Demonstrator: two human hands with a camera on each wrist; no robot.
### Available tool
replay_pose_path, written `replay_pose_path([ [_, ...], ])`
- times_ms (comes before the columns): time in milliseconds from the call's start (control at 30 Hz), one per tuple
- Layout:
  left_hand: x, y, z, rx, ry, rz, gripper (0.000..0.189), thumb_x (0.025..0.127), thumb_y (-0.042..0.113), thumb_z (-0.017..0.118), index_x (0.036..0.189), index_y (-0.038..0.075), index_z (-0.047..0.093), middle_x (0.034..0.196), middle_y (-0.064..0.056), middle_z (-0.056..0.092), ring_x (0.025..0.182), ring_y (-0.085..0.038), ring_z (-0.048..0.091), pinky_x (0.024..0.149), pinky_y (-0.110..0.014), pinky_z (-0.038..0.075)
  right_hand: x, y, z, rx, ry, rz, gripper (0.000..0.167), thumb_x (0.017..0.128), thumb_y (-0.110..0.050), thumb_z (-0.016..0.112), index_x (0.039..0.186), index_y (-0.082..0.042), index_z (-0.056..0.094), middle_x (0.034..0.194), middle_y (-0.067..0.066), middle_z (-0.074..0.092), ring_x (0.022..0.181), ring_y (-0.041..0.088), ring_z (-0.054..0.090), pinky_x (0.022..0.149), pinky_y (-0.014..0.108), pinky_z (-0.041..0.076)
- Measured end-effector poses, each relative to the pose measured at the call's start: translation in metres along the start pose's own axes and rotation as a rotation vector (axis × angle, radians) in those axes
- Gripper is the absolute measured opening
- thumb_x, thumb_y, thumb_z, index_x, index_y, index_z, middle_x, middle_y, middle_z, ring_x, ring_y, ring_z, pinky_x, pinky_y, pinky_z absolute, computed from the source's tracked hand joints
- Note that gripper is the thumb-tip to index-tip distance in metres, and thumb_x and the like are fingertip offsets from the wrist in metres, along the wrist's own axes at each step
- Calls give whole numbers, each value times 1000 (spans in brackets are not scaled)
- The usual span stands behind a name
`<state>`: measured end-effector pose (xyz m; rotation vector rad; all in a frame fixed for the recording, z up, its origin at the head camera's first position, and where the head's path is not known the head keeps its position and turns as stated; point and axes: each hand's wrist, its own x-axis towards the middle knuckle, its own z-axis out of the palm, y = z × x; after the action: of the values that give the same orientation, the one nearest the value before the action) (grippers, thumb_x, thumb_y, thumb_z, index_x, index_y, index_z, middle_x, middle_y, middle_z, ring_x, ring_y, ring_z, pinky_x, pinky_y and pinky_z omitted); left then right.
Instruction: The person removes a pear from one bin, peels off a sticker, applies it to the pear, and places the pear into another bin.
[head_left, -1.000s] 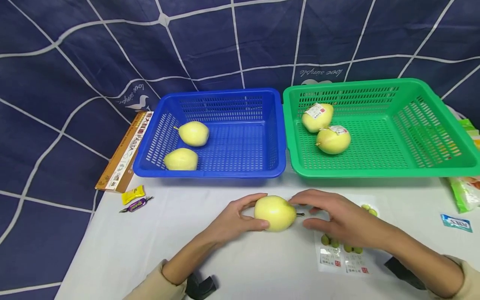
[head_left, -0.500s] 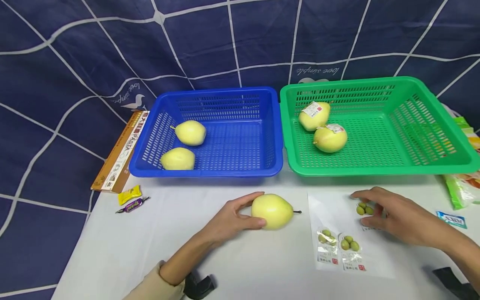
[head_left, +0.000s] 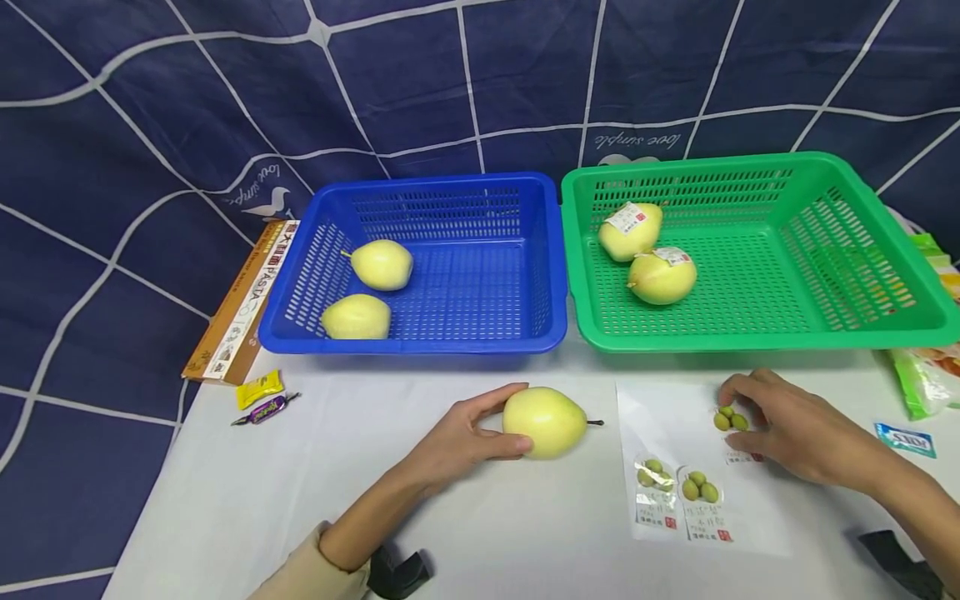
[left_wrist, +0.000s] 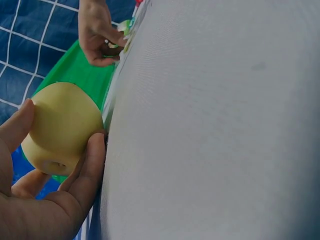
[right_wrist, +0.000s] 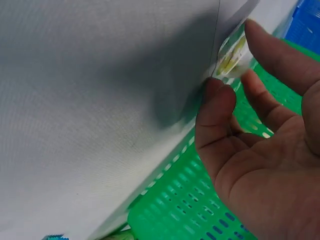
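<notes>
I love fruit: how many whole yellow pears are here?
5: rear pear and front pear in the blue plastic basket; rear stickered pear and front stickered pear in the green plastic basket; one pear in the left hand.

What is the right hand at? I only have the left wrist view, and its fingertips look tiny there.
Observer: The right hand is at a sticker printed with greenish fruit.
Operator: Which way does the stem of the pear in the left hand point?
Observer: In the head view, rightward, toward the right hand's side.
Operator: Anything in the blue basket?
Observer: Yes: one pear and, nearer the person, another.
</notes>
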<state>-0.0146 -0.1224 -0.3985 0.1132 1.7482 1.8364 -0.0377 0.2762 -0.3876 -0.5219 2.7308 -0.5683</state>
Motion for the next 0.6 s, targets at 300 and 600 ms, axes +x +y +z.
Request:
replay_pose_path([
  [300, 0, -1, 1, -15, 0, 2, 68, 86, 9, 77, 147, 11, 47, 147, -14, 46, 102, -26, 67, 88, -38, 55, 2, 0, 4, -20, 39, 0, 32, 81, -3, 76, 110, -3, 61, 83, -5, 50, 73, 10, 45, 60, 27, 38],
  [600, 1, -3, 0, -14, -1, 2, 68, 87, 10, 77, 147, 11, 46, 147, -13, 46, 104, -26, 67, 88, -38, 55, -4, 1, 1, -58, 94, -81, 35, 76, -1, 80, 76, -25, 54, 77, -11, 46, 71, 6, 43, 58, 26, 37],
])
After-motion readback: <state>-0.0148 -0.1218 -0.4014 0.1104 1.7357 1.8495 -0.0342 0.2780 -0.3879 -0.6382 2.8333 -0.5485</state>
